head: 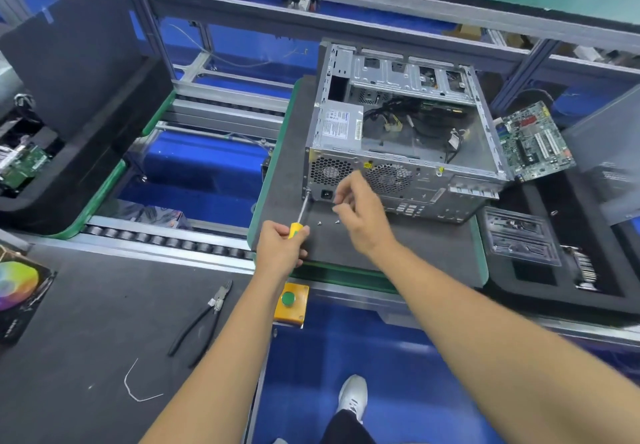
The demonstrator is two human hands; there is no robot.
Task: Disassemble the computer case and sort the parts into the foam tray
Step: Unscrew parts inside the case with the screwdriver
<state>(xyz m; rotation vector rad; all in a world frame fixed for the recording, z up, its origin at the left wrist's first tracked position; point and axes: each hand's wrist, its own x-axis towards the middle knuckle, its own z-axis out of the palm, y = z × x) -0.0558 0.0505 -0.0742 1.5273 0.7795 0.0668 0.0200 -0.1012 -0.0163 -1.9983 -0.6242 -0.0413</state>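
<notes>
The open metal computer case (433,180) lies on a dark foam pad (398,246), its power supply (341,126) still inside at the left. My left hand (278,247) grips a yellow-handled screwdriver (297,228) whose tip meets the case's lower left rear corner. My right hand (360,213) hovers in front of the rear panel with its fingers curled; whether it holds a screw is unclear. Two loose screws (328,222) lie on the pad below it. A green motherboard (533,142) rests in the black foam tray (571,270) at the right.
Black pliers (204,319) and a bent wire (135,384) lie on the near bench. A yellow box with a green button (290,301) sits at the conveyor edge. A clear plastic tray (519,239) lies in the foam tray. Another foam tray (69,124) stands at left.
</notes>
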